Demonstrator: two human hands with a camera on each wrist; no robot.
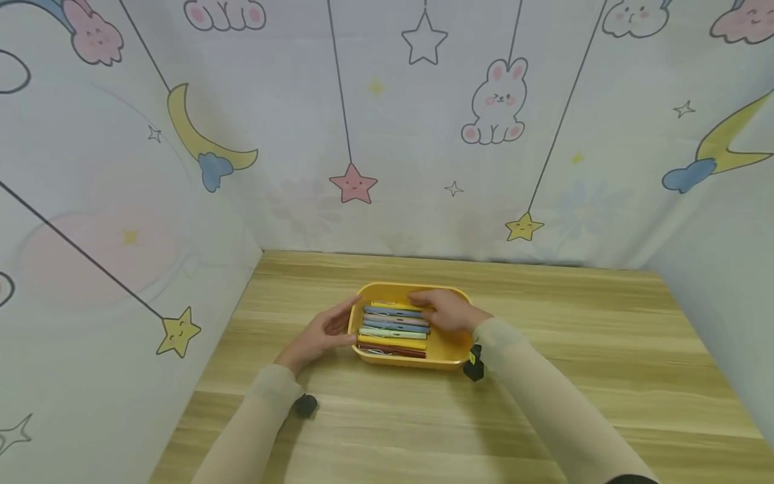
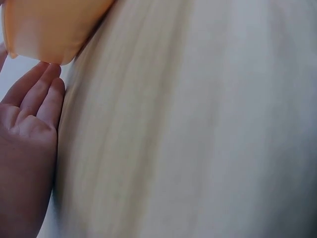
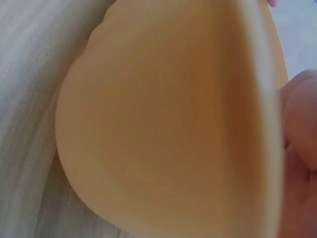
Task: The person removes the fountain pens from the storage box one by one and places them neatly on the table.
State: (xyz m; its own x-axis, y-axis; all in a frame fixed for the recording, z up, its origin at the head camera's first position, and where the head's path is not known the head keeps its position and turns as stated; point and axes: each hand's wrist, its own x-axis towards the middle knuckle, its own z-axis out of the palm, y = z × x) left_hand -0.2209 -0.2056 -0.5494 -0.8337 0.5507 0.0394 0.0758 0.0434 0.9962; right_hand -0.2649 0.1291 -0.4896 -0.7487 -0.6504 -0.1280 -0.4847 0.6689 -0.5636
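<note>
A yellow plastic basket (image 1: 447, 364) stands on the wooden table, with a row of pens (image 1: 394, 333) lying side by side in its left part. The pens are blue, pale green, yellow and dark brown, among other colours, and have clips. My left hand (image 1: 317, 338) touches the basket's left end, thumb and fingers spread and mostly straight. In the left wrist view, fingers (image 2: 42, 94) reach the basket's underside edge. Inside the basket, my right hand (image 1: 450, 311) is at the right ends of the rear pens. Its fingertips are partly hidden, so a grip cannot be made out.
The wood-grain table (image 1: 387, 423) extends around the basket on all sides. Behind it hangs a white curtain (image 1: 417, 134) printed with stars, moons and a rabbit, and similar cloth walls stand left and right. A small black device (image 1: 474, 363) sits at the right wrist.
</note>
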